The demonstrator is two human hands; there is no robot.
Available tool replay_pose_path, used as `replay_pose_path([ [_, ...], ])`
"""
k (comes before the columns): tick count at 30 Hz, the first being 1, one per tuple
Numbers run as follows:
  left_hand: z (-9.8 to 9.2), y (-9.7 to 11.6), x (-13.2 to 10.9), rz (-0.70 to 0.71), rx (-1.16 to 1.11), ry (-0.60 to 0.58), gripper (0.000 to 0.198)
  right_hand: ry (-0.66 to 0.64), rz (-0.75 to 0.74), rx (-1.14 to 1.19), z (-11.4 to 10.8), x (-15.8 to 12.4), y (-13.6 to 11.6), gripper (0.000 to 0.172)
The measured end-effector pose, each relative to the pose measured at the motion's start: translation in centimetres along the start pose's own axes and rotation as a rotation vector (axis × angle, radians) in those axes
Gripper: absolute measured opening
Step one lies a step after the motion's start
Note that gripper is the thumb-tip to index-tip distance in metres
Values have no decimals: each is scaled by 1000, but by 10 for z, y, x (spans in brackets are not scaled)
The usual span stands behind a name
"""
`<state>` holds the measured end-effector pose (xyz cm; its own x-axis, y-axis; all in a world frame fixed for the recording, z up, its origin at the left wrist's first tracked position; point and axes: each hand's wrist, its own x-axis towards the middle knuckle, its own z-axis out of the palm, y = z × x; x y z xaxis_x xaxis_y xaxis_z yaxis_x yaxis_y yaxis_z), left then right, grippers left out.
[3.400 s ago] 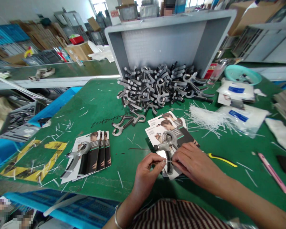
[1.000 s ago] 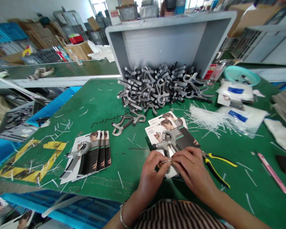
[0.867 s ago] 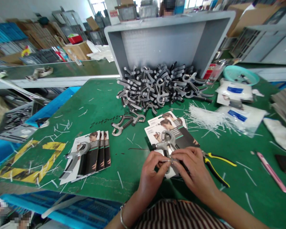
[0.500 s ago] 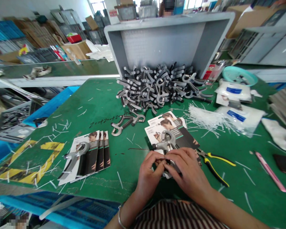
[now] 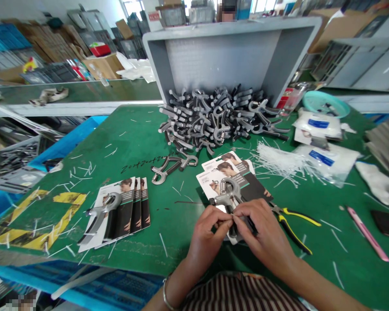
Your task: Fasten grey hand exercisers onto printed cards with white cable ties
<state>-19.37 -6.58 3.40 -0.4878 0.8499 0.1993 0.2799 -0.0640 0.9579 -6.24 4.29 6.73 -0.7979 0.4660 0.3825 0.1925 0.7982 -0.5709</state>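
My left hand [image 5: 210,231] and my right hand [image 5: 257,229] meet over a grey-and-black hand grip strengthener [image 5: 228,196] lying on a printed backing card [image 5: 210,181]. Fingers and thumbs of both hands are pinched together at the strengthener's handles; what they pinch is too small and covered to make out. More cards [image 5: 253,177] lie beneath and behind this one. At the left, a second strengthener [image 5: 105,211] rests on a fanned row of cards [image 5: 138,207]. Two loose strengtheners [image 5: 170,166] lie between the cards and the large pile [image 5: 214,116].
A grey crate [image 5: 220,60] on its side holds the pile's back. White cable ties [image 5: 278,160] and plastic bags [image 5: 327,157] lie right. Nearer are yellow-black cutting pliers [image 5: 294,216], a pink utility knife [image 5: 368,233] and a dark phone-like object [image 5: 387,222]. Yellow-black tape [image 5: 63,220] marks the left corner.
Both hands have shifted slightly right and down along the strengthener, uncovering more of its handles. The fingers remain pinched together. The other things lie as before.
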Motion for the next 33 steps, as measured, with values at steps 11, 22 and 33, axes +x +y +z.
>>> replay_pose_path([
  [11, 4, 3, -2, -34, 17, 33, 7, -111, -60, -181, -9, 8, -4, 9],
  [22, 3, -5, 0, 63, 2, 14, 7, -151, -186, -177, -4, 11, -3, 18],
  [33, 5, -4, -4, 1, 17, 38, 8, -83, -113, -32, 0, 10, -2, 12],
])
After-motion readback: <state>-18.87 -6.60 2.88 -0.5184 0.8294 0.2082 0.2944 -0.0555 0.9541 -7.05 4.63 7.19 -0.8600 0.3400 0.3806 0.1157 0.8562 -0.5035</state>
